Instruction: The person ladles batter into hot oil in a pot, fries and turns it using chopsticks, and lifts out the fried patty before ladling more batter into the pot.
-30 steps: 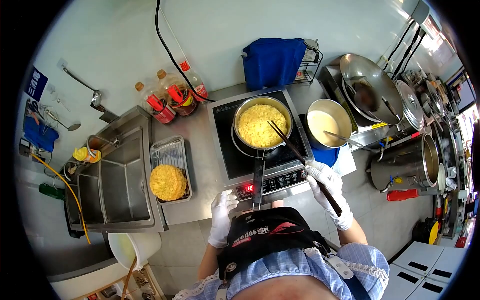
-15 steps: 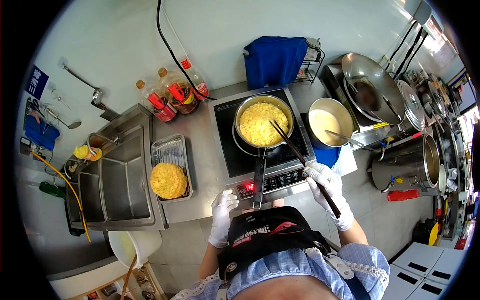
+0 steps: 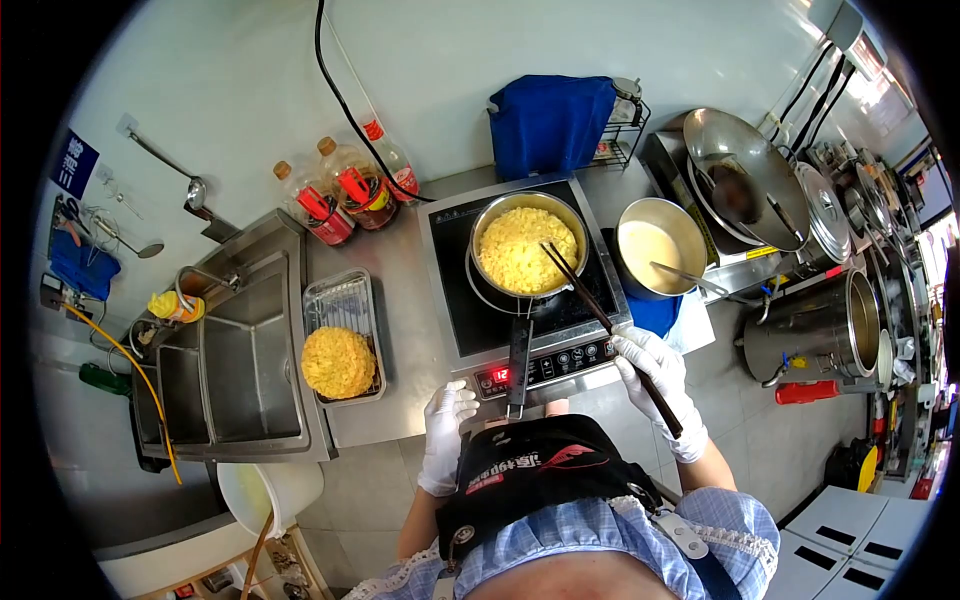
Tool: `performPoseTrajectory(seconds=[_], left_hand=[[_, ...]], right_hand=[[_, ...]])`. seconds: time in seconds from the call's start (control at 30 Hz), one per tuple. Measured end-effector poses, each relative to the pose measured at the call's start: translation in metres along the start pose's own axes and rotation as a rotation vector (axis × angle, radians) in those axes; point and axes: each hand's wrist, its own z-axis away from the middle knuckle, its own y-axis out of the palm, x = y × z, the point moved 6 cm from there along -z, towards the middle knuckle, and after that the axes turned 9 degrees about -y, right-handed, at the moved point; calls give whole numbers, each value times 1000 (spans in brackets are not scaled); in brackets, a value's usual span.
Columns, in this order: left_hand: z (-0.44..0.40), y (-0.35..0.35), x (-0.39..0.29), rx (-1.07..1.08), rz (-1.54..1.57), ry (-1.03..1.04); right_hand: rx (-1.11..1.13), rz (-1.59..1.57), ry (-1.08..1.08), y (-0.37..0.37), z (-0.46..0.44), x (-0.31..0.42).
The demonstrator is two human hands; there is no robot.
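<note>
Dark chopsticks (image 3: 597, 312) are gripped in my white-gloved right hand (image 3: 655, 372). Their tips rest in the yellow food (image 3: 527, 250), which looks like a noodle or shredded cake. It fills a small saucepan (image 3: 575, 222) on the induction cooker (image 3: 448, 300); the pan's black handle (image 3: 519, 365) points toward me. At the counter's front edge, left of that handle, my gloved left hand (image 3: 447, 425) is empty with fingers loosely bent. A round yellow cake (image 3: 338, 362) of similar food lies on a metal rack tray (image 3: 338, 290) left of the cooker.
Right of the cooker stands a pot (image 3: 645, 225) of pale batter with a ladle handle (image 3: 690, 277) over its rim. A sink (image 3: 250, 370) is at left. Sauce bottles (image 3: 355, 195) and a blue cloth (image 3: 552, 125) stand at the back wall. A wok (image 3: 735, 135) sits far right.
Almost nothing differs. Both hands, the chopsticks and the pan keep nearly the same places, with only a slight shift of the view.
</note>
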Motion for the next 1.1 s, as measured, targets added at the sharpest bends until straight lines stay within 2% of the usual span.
performPoseTrajectory(seconds=[0.3, 0.5, 0.83, 0.93, 1.0, 1.1], left_hand=[[1, 2, -1, -19, -54, 1], [2, 2, -3, -15, -48, 6], [2, 2, -2, -25, -4, -4], [5, 2, -1, 4, -37, 13], [12, 8, -5, 89, -100, 146], [9, 7, -2, -11, -34, -61]], right_hand=[[-9, 5, -13, -5, -1, 4], [-90, 31, -3, -17, -3, 7], [-65, 43, 46, 3, 0, -6], [-40, 52, 17, 6, -2, -10], [-27, 33, 2, 4, -3, -10], [-46, 25, -37, 4, 1, -13]])
